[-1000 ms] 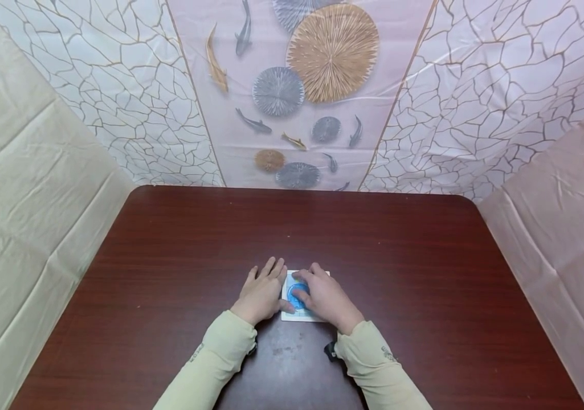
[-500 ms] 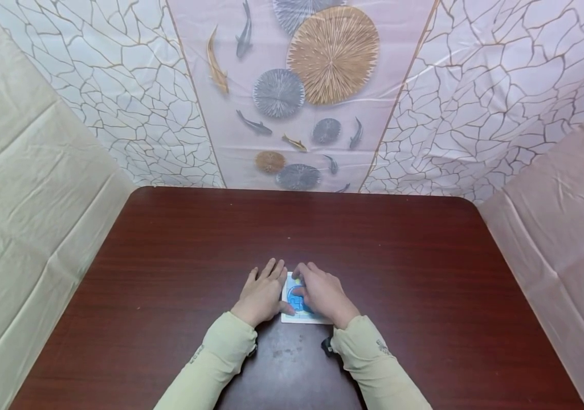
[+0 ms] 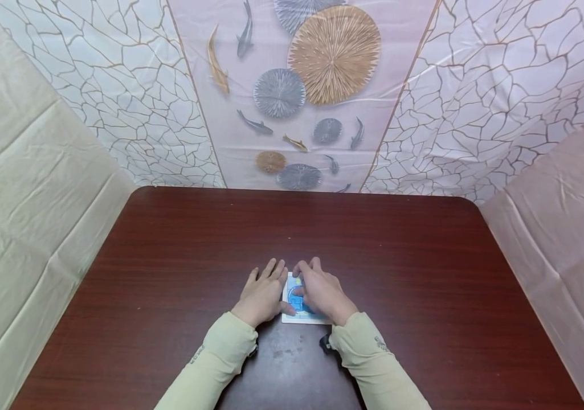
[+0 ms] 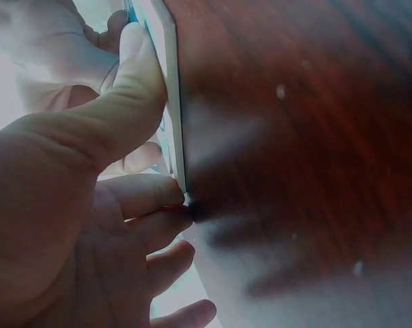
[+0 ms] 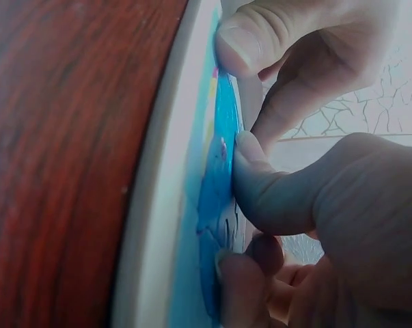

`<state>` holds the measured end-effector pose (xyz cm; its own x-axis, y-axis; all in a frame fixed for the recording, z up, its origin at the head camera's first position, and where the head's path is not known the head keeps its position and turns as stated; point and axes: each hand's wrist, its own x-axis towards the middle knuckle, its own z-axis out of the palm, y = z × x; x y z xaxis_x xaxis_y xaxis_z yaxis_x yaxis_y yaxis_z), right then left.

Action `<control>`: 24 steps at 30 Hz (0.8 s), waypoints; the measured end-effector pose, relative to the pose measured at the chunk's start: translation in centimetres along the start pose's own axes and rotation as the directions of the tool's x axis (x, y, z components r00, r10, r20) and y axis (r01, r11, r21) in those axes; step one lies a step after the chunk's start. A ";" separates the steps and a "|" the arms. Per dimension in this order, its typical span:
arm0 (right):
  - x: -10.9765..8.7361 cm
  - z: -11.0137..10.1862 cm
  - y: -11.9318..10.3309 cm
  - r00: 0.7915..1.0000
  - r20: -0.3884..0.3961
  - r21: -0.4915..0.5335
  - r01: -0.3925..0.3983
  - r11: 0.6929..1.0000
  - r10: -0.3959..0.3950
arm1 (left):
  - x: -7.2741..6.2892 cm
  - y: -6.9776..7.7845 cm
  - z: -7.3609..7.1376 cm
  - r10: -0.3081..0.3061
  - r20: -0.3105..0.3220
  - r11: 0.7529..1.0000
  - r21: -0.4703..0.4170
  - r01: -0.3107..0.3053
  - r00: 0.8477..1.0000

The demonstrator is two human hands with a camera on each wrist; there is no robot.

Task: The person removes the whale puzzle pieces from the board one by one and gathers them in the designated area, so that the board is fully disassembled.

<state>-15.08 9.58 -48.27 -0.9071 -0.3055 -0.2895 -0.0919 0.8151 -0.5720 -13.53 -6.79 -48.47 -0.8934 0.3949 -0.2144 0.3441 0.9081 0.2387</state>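
A person's two bare hands meet at a small, white-edged board (image 3: pixel 292 320) lying on a dark red-brown tabletop (image 3: pixel 194 245), about midway between its left and right edges and well in from the rounded far corners. The left hand (image 3: pixel 262 296) lies along the board's left edge, its fingers straight and spread toward the tabletop's far edge; its thumb (image 4: pixel 139 68) rests on the board near the near left corner. The right hand (image 3: pixel 323 293) covers much of the board's right side — fingers bent, thumb and a fingertip touching a blue disc (image 5: pixel 226 109) on its face. Whether they pinch part of the disc or only press on it, the views do not tell.

Seen from the right wrist, dark lines cross the disc, with pale blue and a streak of yellow beside it. The left wrist view shows the board's thick, pale side, with the left fingertips at or just beside it.

Pale yellow-green sleeves (image 3: pixel 220 344) reach to both wrists, a black device (image 3: pixel 326 343) showing at the right cuff. Beyond the tabletop's far edge hangs a backdrop (image 3: pixel 317 162) printed with fish and gold and grey rounds — plain, creased cloth (image 3: pixel 20 216) flanks the left and right edges.
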 end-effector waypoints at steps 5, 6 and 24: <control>0.1 -0.1 -0.1 1.000 0.001 -0.028 0.000 1.000 0.000 | 0.0 0.0 -0.1 0.002 -0.002 1.000 0.002 -0.002 1.000; 0.1 -0.1 -0.1 1.000 0.003 -0.025 -0.001 1.000 0.001 | 0.0 0.0 -0.1 0.002 -0.003 1.000 0.003 -0.002 1.000; 0.2 0.1 0.0 1.000 0.002 -0.019 0.022 1.000 -0.021 | 0.1 0.1 -0.1 -0.002 0.005 1.000 0.018 0.002 1.000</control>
<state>-15.25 9.44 -48.38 -0.9040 -0.3241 -0.2790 -0.1194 0.8177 -0.5631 -13.59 -6.70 -48.34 -0.8926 0.3938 -0.2197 0.3475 0.9112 0.2213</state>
